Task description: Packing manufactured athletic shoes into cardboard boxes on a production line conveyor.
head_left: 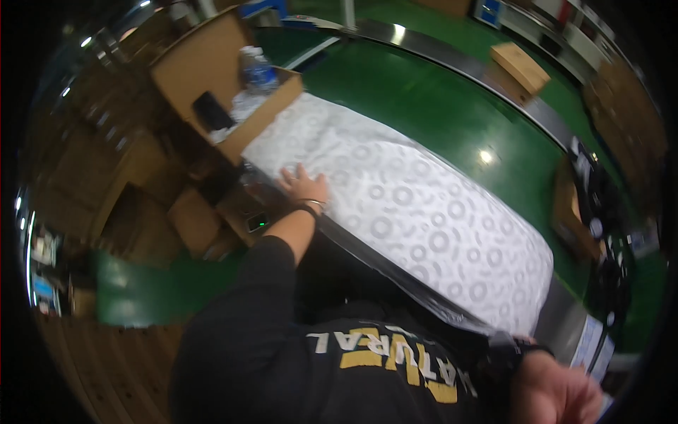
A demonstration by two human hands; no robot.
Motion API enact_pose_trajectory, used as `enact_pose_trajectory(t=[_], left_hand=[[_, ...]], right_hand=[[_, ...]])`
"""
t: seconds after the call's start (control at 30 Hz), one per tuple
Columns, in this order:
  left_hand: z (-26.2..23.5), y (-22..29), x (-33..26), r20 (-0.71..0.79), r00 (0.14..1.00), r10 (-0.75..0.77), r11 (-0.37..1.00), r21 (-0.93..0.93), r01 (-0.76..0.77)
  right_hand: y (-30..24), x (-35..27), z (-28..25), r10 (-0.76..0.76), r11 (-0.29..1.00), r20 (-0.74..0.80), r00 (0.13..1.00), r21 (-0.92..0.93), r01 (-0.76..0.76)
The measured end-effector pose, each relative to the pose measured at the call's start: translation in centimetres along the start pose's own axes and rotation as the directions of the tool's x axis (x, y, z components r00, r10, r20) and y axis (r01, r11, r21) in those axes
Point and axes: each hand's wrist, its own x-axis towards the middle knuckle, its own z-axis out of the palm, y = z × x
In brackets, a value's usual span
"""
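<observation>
One spread, empty left hand (304, 187) pushing our white ring-patterned cover (424, 212) could jostle eleven o'clock's brown cardboard box (265, 121); right hand (558, 390) curled, hold unclear.

Right hand (558, 391) blurred, black shirt (233, 346) cut off below

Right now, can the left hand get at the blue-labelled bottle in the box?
Probably yes: the left hand lies spread on the white patterned surface; only the low box wall seems between it and the bottle.
</observation>
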Motion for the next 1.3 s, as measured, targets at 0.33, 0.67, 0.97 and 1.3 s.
enact_pose_trajectory(t=[0.33, 0.67, 0.97, 1.3], left_hand=[[-0.6, 2.6, -0.4, 0.024, 0.998, 0.062, 0.997, 0.045, -0.063], [0.5, 1.8, 0.2, -0.006, 0.999, 0.033, 0.996, 0.077, -0.032], [-0.2, 2.7, -0.3, 0.006, 1.0, -0.01, 0.998, 0.067, 0.01], [0.9, 1.8, 0.0, -0.009, 1.0, -0.009, 0.999, 0.047, 0.01]], right_hand=[[7.4, -10.1, -2.0, 0.977, -0.149, -0.074, -0.201, 0.435, -0.888], [6.5, -10.0, -2.2, 0.973, -0.213, 0.021, -0.231, 0.472, -0.855], [6.3, -9.8, -1.8, 0.975, -0.212, 0.052, -0.217, 0.524, -0.825], [5.1, -10.4, -0.8, 0.835, 0.406, 0.55, -0.011, -0.631, -0.661]])
